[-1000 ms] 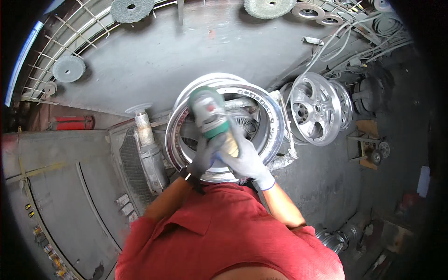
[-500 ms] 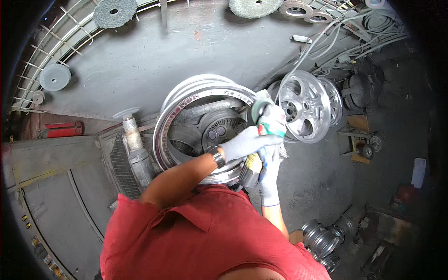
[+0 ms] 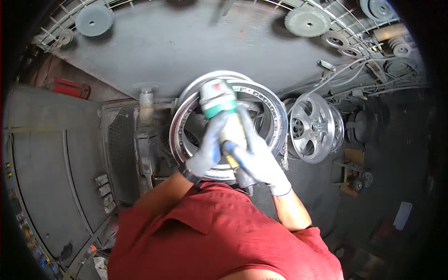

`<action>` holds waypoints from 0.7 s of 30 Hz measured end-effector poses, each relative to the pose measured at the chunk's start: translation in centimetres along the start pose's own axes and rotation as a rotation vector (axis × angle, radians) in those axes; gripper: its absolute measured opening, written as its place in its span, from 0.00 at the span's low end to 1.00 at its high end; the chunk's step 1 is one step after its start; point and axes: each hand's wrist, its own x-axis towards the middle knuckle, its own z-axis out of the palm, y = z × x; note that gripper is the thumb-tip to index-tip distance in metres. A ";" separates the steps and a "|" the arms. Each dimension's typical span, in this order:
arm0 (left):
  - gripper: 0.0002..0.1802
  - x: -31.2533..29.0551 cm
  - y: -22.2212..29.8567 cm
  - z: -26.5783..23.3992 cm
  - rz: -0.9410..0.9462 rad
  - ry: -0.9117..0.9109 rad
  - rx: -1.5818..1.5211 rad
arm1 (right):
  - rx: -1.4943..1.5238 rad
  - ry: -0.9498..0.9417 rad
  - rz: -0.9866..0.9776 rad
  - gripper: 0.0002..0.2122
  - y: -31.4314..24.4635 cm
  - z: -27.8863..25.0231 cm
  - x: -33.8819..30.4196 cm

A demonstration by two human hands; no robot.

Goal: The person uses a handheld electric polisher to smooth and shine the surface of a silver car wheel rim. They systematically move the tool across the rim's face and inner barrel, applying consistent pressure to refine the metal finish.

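Note:
Both my gloved hands are wrapped round what looks like an angle grinder, blurred by motion, with a whitish head, a green band and a yellowish body. My left hand, below a dark wristwatch, is closed near the green band. Further back along the body, my right hand grips it in a white glove with blue patches. Under the tool stands a large metal wheel rim, its polished lip dotted with holes. The grinder covers part of the rim; its disc cannot be made out, nor whether it touches the rim.
Silver spoked wheels stand to the right of the rim. A grey panel rises behind, under a wire rack with abrasive discs. Cables hang at the back right. A metal post stands left, beyond it a red box-like object.
The grinder has moved left, from the rim's right edge to over its middle, and both hands went with it. The whole view has shifted as my head turned.

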 end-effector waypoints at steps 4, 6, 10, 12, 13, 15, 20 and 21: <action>0.29 -3.8 -0.2 -0.7 0.464 0.131 0.444 | -0.162 -0.146 -0.224 0.43 0.0 2.6 1.2; 0.30 -3.9 -0.6 -0.5 0.578 0.207 0.628 | -0.164 -0.150 -0.145 0.43 -0.7 1.9 1.2; 0.30 0.4 -0.6 0.2 0.045 -0.002 -0.129 | -0.134 0.026 -0.100 0.43 -0.2 -0.7 0.3; 0.27 2.5 -0.7 3.8 -0.040 -0.071 0.028 | -0.037 0.175 -0.097 0.40 0.8 -2.0 -0.6; 0.26 3.4 -1.3 5.2 -0.073 -0.087 0.107 | -0.042 0.244 -0.126 0.37 1.3 -2.8 -1.2; 0.25 5.4 -2.9 7.0 -0.155 -0.217 0.288 | 0.099 0.388 -0.100 0.34 4.2 -3.6 -2.8; 0.28 7.1 -7.0 11.1 -0.570 -0.299 0.659 | 1.055 0.648 0.088 0.24 7.2 -2.4 -6.6; 0.27 6.8 -6.5 12.1 -0.615 -0.298 0.730 | 1.193 0.642 0.113 0.23 8.1 -2.5 -7.1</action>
